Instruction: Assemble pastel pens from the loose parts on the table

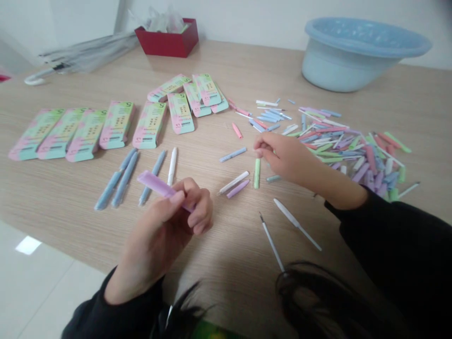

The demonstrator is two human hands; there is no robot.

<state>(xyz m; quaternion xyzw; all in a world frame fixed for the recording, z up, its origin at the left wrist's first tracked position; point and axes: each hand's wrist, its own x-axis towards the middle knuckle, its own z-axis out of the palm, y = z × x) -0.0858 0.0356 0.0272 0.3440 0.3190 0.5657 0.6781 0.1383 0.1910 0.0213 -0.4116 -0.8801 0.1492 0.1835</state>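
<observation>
My left hand (169,221) is closed around a purple pen (157,185), held a little above the wooden table (212,245). My right hand (286,155) reaches toward the loose parts, its fingers pinched near a green pen piece (257,172); what it pinches is too small to name. Blue pens (122,181) and a white pen (172,165) lie side by side left of my left hand. A big heap of pastel pen parts (353,146) lies to the right.
Pastel printed packages (88,129) lie in a row at the left, more packages (192,96) behind. A blue plastic basin (356,52) stands upside down at the back right, a red box (167,40) at the back. Two thin refills (282,230) lie near me.
</observation>
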